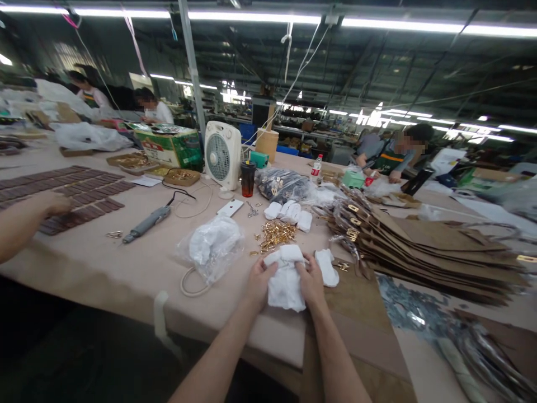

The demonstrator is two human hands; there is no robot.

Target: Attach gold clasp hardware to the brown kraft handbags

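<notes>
Between my two hands is a soft white cloth, partly folded over at its far end. My left hand grips its left edge, thumb on top. On the opposite edge my right hand holds it the same way. Just right of that hand lies another white cloth piece, beside a few small gold metal parts. Beyond the cloth is a pile of gold metal fittings, with several folded white bundles behind it. A clear plastic bag with white material inside sits to the left.
Stacked brown bag pieces fill the right side. A grey power tool, phone, dark cup and fan stand left of centre. Another person's hand reaches over brown strips at far left.
</notes>
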